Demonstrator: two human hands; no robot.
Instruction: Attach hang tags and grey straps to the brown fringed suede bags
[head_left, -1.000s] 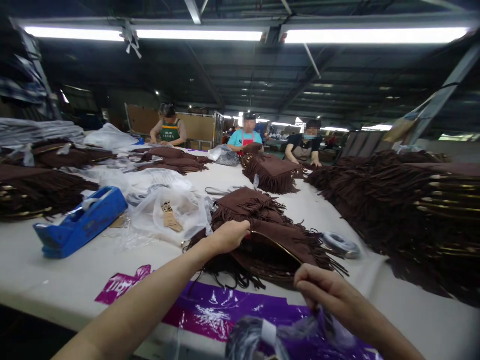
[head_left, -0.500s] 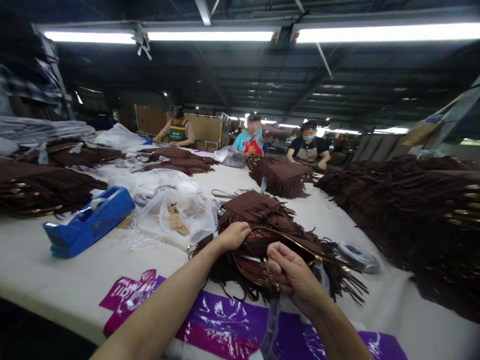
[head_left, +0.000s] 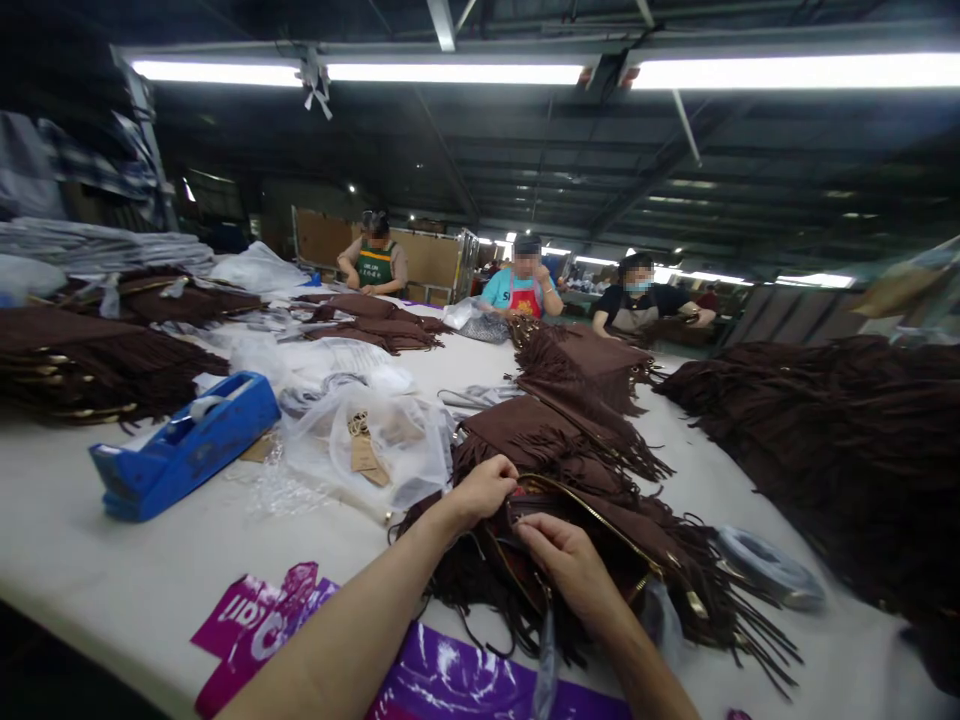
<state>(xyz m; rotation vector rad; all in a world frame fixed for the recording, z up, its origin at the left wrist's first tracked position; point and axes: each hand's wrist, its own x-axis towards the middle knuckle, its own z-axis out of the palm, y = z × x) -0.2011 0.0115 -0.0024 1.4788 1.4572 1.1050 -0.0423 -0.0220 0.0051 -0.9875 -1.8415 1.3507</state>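
A brown fringed bag (head_left: 615, 540) with a gold zip lies open-mouthed on the white table (head_left: 135, 590) in front of me. My left hand (head_left: 484, 488) is closed on the near edge of its opening. My right hand (head_left: 566, 562) has its fingers pinched at the bag's mouth, and a clear plastic piece (head_left: 546, 660) hangs below it. More brown fringed bags (head_left: 540, 430) are stacked just behind.
A blue tape dispenser (head_left: 184, 445) sits at the left, beside clear plastic bags with paper tags (head_left: 364, 450). Purple plastic bags (head_left: 450, 685) lie at the near edge. Large brown bag piles (head_left: 840, 440) fill the right. A grey roll (head_left: 769, 568) lies by them. Three people work at the far end.
My right hand has come up from the purple plastic at the near edge to the bag's mouth. The left hand has kept its hold. The view has shifted a little to the right.
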